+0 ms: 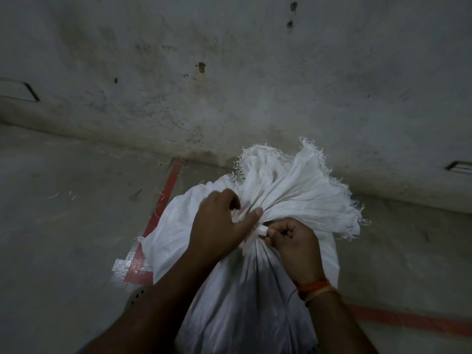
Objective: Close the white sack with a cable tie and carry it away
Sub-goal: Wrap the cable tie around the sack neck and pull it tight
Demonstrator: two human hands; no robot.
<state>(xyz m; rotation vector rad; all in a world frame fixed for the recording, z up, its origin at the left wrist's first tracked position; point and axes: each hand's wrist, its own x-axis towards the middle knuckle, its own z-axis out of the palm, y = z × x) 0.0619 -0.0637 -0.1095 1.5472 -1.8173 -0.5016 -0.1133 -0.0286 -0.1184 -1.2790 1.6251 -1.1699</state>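
Pinched in the right hand (pixel 293 241) is a white cable tie (pixel 262 229) at the sack (pixel 281 190) neck; just left, the left hand (pixel 219 223) clutches the gathered cloth.

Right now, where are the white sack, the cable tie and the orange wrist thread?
white sack (pixel 293 190): head view, gathered top fabric.
cable tie (pixel 262 230): head view, white end pinched by the right hand.
orange wrist thread (pixel 313 287): head view, band on the right wrist.
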